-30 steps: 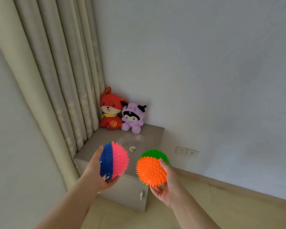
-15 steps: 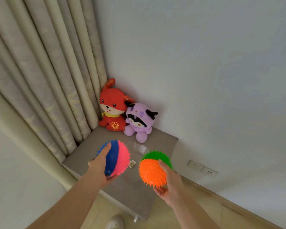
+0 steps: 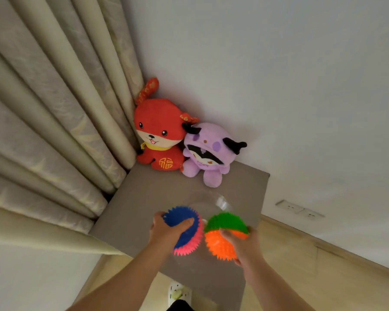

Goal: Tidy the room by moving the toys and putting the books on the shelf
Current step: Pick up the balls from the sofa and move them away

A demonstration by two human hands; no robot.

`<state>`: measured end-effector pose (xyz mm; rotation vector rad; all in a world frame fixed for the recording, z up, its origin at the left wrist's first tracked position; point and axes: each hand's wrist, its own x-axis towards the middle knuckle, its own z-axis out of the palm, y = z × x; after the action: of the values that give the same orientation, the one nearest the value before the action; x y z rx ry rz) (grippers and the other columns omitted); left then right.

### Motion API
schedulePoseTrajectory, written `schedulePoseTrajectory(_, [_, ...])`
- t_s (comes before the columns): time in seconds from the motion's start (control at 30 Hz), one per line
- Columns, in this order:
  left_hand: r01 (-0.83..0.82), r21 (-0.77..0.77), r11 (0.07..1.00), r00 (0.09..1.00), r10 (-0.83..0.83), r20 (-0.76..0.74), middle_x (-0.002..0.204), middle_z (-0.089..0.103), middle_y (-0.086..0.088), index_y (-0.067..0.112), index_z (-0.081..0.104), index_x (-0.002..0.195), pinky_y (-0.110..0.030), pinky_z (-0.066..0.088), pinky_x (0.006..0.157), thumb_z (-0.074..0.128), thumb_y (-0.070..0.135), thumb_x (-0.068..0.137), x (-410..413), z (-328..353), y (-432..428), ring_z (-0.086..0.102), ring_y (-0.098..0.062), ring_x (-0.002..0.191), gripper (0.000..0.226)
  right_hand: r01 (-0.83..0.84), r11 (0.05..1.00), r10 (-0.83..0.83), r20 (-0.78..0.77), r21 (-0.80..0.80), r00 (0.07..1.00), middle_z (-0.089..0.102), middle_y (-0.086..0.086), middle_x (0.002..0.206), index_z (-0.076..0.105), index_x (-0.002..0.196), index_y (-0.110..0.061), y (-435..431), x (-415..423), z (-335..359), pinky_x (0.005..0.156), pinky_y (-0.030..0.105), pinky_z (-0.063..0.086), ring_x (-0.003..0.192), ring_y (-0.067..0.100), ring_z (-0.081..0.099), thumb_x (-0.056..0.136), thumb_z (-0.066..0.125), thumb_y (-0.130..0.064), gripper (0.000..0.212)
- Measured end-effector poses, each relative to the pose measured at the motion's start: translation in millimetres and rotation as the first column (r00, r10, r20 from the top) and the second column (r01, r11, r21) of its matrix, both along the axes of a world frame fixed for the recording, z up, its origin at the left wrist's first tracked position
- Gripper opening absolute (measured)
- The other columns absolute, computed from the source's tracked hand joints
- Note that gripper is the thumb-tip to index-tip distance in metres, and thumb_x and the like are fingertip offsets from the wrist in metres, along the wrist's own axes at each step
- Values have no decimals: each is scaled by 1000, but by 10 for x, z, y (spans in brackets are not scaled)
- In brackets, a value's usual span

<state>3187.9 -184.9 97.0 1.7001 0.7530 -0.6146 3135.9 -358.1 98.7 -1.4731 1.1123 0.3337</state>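
My left hand grips a spiky blue and pink ball from above. My right hand grips a spiky green and orange ball beside it. Both balls hang low over the front half of a grey cabinet top, above a faint clear bowl that stands on it. A red plush animal and a purple plush toy sit at the back of the cabinet, against the wall.
Beige curtains hang to the left, touching the cabinet's side. A white wall with two sockets is on the right. Wooden floor shows below, with my shoe at the cabinet's front.
I have stepped closer, so the cabinet now sits right under my hands. Both hands have turned over onto the tops of their balls and lowered them toward the cabinet top.
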Motion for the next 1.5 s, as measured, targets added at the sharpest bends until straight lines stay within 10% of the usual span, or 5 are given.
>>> schedulePoseTrajectory(0.23, [321,103,941,947,-322,-4,134,40,-10,16,32,136,-39,47,96,86,31,61,-33,-214,127,48,-26,116,94,-208,971,195,-116,-118,974,58,13,123,40,136,-19,46,77,-124,92,42,50,108,30,58,60,84,-27,88])
schedulePoseTrajectory(0.4, [440,135,888,898,-433,-78,138,29,-4,30,28,139,-42,39,106,68,70,28,-34,-184,87,40,-27,125,124,-307,947,296,-115,-95,948,46,9,136,31,143,-26,-27,146,-181,101,42,43,122,29,48,64,83,-30,95])
schedulePoseTrajectory(0.97, [133,103,986,986,-121,-115,138,34,-3,31,34,136,-35,45,89,82,46,63,-134,-135,609,42,-29,123,89,-306,911,336,-67,277,940,36,-5,143,15,142,-47,410,100,-48,90,48,44,116,25,47,82,67,-39,80])
schedulePoseTrajectory(1.13, [182,55,982,981,-177,-80,144,34,-4,28,26,143,-45,42,104,75,71,22,-195,-91,727,40,-27,128,138,-341,923,347,-2,176,938,28,0,150,12,148,-36,494,163,-15,102,43,34,132,26,37,81,70,-33,89])
schedulePoseTrajectory(1.5, [22,257,966,992,-54,118,146,33,-7,16,36,141,-24,37,91,64,33,86,-486,548,774,42,-22,126,64,-446,877,469,124,-177,874,49,11,131,43,136,-11,534,266,432,98,34,39,119,27,50,81,68,-25,61])
